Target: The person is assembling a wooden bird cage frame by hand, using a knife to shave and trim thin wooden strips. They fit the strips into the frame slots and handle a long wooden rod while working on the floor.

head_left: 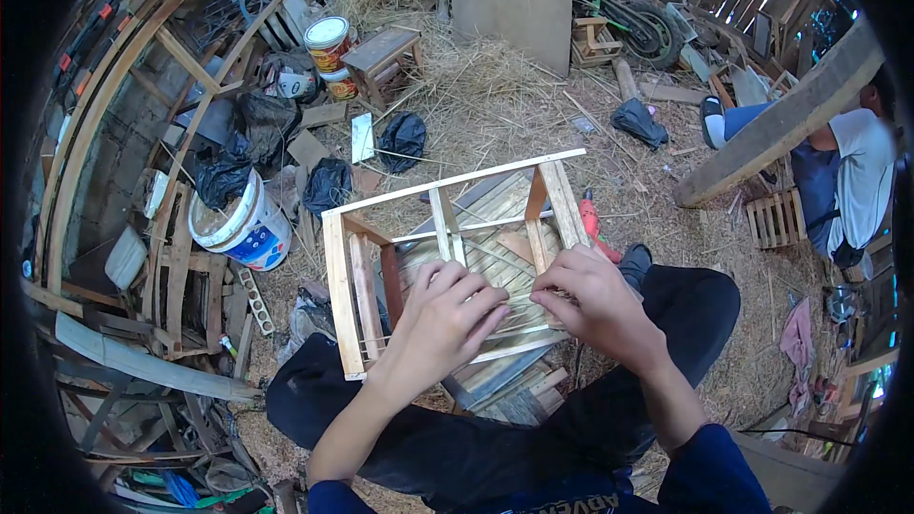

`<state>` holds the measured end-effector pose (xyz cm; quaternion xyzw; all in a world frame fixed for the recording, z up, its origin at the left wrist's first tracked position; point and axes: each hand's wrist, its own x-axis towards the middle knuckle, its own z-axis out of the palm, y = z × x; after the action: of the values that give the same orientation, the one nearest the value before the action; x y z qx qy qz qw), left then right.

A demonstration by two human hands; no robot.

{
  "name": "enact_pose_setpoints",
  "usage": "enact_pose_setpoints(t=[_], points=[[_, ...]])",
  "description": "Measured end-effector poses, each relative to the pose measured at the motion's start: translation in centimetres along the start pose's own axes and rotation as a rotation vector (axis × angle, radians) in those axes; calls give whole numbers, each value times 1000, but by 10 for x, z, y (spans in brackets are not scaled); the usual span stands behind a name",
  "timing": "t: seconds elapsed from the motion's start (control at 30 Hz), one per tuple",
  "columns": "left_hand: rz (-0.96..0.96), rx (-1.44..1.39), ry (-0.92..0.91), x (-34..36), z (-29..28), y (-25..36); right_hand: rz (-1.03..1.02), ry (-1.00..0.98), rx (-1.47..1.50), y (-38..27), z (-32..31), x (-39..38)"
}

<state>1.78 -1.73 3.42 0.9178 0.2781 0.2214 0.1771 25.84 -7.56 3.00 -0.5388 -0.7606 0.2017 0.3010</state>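
Wooden frame [457,182] lies below and just beyond both hands, its near right portion partly covered by them. Open, box-like build of pale, bare-looking timber with visible grain; straight narrow strips, gaps between. One inner piece [391,281] reddish-brown, darker than the rest, beyond and left of the left hand [443,312].

Long axis: runs left to right across the front of the hands, on a slant, right end farther out than left. Far rail's right tip sticks out past the broad right end piece [567,207], beyond the right hand [600,303]. Left end piece [341,295] points back toward the person, left of the left hand. Crosspieces run outward from near the fingers.

Left hand: fingers bent, narrow curl. Right hand: thumb and fingertips close together. Cannot tell whether either grips anything.

Beneath the frame and hands, weathered boards [509,192]. Red tool [589,219] just beyond the right hand. White bucket [249,228] well left of the left hand.
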Motion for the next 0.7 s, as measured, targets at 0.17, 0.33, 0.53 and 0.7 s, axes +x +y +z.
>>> enact_pose_setpoints(t=[0.17, 0.33, 0.53, 0.7], points=[[14, -21, -103, 8, 7, 0, -17, -16, 67, 9, -2, -3], [11, -127, -98, 11, 16, -1, -44, -82, 151, 14, -10, -5], [17, -37, -99, 11, 21, 4, -128, -141, 26, 17, -14, -3], [99, 34, -122, 15, 20, 5, -157, -196, -39, 20, -16, -4]])
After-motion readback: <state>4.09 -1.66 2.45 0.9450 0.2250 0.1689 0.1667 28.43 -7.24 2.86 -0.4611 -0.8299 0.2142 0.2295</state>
